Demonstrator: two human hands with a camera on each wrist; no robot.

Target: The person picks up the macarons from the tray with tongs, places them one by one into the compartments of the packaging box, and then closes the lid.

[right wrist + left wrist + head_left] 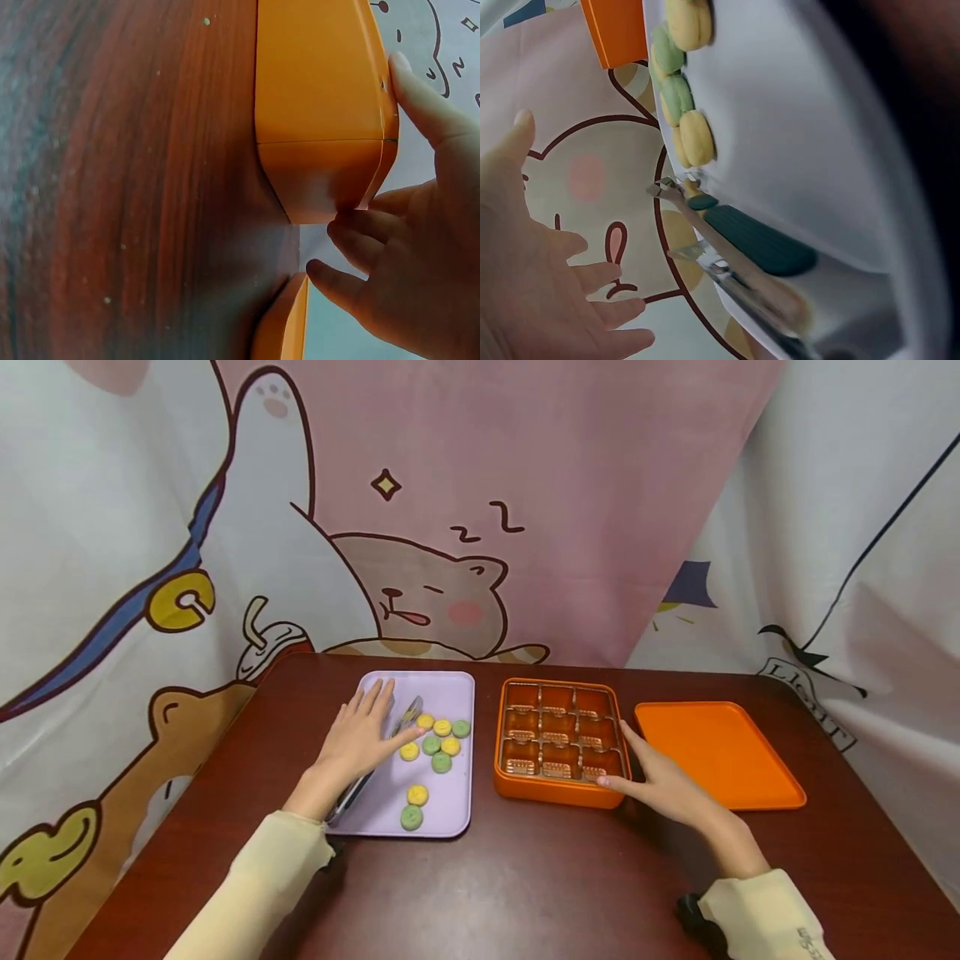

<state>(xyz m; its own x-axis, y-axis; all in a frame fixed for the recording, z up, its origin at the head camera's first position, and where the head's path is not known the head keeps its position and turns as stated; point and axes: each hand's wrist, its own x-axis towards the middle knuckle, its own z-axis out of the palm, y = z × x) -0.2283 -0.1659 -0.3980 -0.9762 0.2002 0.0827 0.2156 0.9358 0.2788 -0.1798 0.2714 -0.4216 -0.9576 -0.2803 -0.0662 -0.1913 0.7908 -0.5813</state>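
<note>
Above the left part of a lilac tray (pixel 442 814), my left hand (pixel 354 733) hovers with fingers straight and holds nothing. Under and beside it lie long metal utensils (pixel 406 717), partly hidden by the hand; one has a dark green grip (pixel 757 240) in the left wrist view. Several yellow macarons (pixel 417 795) and green macarons (pixel 412 817) lie loose on the tray. My right hand (pixel 667 779) touches the right side of an orange box (pixel 555 790), its thumb at the near right corner and its fingers fairly straight. A clear divided insert (pixel 555 727) with several compartments sits inside.
An orange lid (pixel 720 752) lies flat on the dark wooden table (pixel 540 885), right of the box. Behind the table hangs a printed curtain (pixel 585 510), which also runs along both sides.
</note>
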